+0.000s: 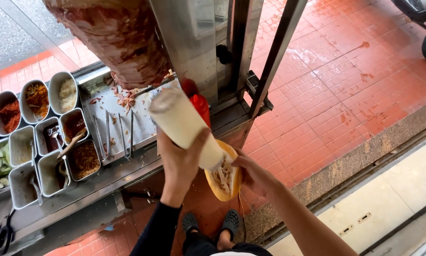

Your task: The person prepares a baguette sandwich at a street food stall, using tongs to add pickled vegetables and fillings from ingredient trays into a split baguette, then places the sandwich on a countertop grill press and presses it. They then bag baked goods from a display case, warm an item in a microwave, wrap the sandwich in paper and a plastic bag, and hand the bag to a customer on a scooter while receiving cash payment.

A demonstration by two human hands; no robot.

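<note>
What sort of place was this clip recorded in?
Most likely a street-side kebab stall. A vertical spit of stacked meat hangs over a steel counter lined with metal tubs of toppings, and red paving tiles run alongside. The left hand squeezes a white sauce bottle into bread that the right hand holds.

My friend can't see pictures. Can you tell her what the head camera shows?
The left hand tips a white squeeze bottle nozzle-down into an open, filled bread roll held by the right hand. Behind them are a spit of meat, a red bottle, tongs and metal tubs of toppings on a steel counter.
</note>
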